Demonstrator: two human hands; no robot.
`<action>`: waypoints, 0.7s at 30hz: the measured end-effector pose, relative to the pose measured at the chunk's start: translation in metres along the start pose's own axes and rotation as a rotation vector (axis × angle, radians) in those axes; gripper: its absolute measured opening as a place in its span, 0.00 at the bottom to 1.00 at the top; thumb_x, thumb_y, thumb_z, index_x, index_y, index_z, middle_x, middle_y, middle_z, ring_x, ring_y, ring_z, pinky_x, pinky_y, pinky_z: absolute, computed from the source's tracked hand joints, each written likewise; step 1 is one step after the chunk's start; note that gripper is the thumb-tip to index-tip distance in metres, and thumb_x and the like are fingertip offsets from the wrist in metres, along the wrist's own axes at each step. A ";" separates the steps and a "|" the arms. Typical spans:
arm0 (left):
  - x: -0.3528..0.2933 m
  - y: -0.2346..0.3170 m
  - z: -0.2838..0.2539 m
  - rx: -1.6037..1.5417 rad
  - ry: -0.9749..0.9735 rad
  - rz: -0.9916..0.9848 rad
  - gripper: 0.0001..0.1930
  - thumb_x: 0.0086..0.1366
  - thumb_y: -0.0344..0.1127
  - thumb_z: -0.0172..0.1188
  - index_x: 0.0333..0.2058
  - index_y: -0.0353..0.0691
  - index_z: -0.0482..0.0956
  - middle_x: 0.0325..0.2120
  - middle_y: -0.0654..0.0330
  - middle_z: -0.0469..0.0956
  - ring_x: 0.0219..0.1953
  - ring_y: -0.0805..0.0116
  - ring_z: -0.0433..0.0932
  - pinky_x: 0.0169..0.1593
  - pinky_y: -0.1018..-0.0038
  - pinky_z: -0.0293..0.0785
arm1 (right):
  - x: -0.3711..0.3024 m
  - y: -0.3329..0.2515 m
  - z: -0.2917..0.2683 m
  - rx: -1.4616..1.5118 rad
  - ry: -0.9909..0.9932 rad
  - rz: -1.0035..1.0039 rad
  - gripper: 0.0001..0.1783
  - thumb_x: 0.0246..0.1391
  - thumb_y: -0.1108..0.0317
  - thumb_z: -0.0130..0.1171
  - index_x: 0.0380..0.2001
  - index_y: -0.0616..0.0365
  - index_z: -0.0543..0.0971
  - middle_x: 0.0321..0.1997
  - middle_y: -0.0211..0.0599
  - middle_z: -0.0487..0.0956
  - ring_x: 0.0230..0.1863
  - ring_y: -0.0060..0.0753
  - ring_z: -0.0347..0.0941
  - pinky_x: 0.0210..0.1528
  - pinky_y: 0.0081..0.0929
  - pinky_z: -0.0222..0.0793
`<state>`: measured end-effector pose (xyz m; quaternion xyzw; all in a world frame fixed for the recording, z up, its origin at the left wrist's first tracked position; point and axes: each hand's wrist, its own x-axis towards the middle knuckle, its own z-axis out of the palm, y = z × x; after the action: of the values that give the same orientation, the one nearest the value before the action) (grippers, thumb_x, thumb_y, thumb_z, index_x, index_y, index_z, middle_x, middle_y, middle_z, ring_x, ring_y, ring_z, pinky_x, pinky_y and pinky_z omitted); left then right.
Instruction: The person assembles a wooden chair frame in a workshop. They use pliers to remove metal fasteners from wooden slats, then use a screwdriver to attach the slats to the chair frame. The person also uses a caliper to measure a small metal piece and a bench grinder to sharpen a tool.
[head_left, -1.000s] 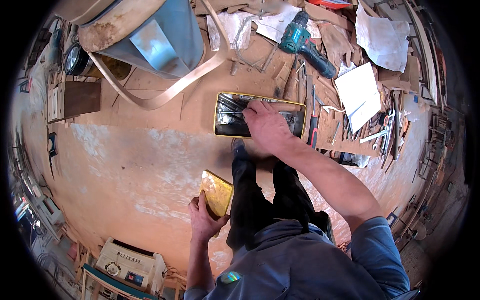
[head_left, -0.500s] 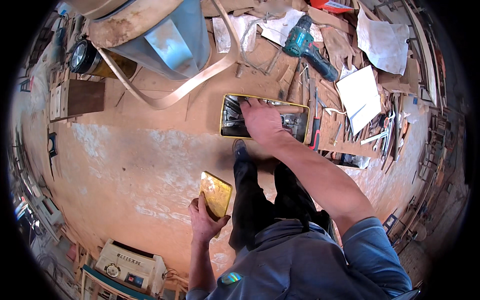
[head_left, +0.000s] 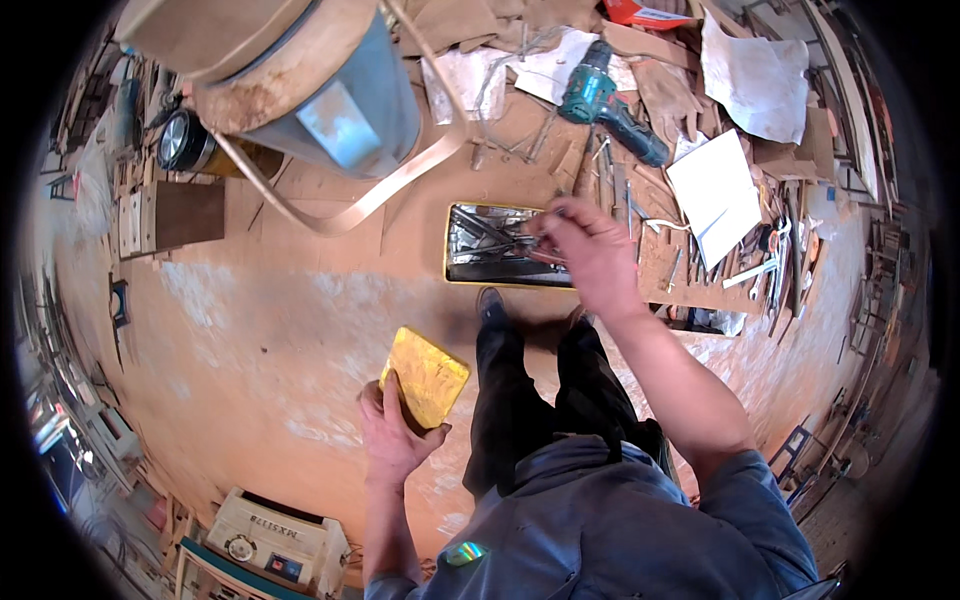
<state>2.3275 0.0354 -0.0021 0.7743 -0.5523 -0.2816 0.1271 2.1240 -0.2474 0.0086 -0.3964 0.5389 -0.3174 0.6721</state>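
A yellow tin (head_left: 447, 245), narrow and rectangular, stands on the worktop and holds several thin dark metal tools or bits. Over its right end is my right hand (head_left: 603, 262), fingers bent and pressed together. Whatever is between those fingers is blurred and cannot be made out. This hand and wrist hide the tin's right part. Lower left, well apart from the tin, my left hand (head_left: 393, 432) grips a scuffed yellow lid-like rectangle (head_left: 432, 375) by its lower left side, thumb and fingers round the edge.
A green cordless drill (head_left: 610, 108) lies beyond the tin, among papers, a work glove (head_left: 665, 95) and hand tools. White paper (head_left: 715, 195) and wrenches (head_left: 768, 270) are on the right. A large bluish bucket (head_left: 355, 115) looms far left, near a wooden block (head_left: 180, 215).
My right hand has risen out of the tin's middle and moved right, uncovering the metal pieces at the left. The left hand has tilted the yellow lid and shifted slightly left.
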 end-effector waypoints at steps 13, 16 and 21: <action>0.201 0.154 -0.010 0.429 -0.151 0.707 0.47 0.38 0.44 0.75 0.60 0.44 0.67 0.52 0.44 0.64 0.55 0.45 0.64 0.60 0.54 0.62 | -0.076 -0.021 -0.122 0.693 0.068 0.311 0.08 0.68 0.64 0.49 0.41 0.57 0.73 0.36 0.39 0.80 0.33 0.36 0.80 0.38 0.38 0.78; 0.218 0.160 0.008 0.443 -0.243 0.743 0.49 0.37 0.44 0.77 0.61 0.43 0.66 0.53 0.44 0.64 0.56 0.45 0.63 0.61 0.55 0.61 | -0.090 -0.017 -0.135 0.698 0.094 0.331 0.08 0.68 0.66 0.47 0.40 0.58 0.73 0.36 0.40 0.80 0.34 0.36 0.79 0.40 0.39 0.79; 0.229 0.170 0.010 0.485 -0.379 0.702 0.50 0.40 0.46 0.77 0.63 0.46 0.63 0.56 0.45 0.62 0.61 0.46 0.59 0.66 0.54 0.55 | -0.110 -0.028 -0.144 0.722 0.152 0.340 0.08 0.68 0.66 0.47 0.40 0.58 0.73 0.35 0.38 0.80 0.34 0.34 0.79 0.40 0.35 0.79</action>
<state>2.2416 -0.2368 0.0082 0.4829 -0.8442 -0.2208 -0.0730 1.9598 -0.1942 0.0698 -0.0156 0.4990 -0.3987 0.7693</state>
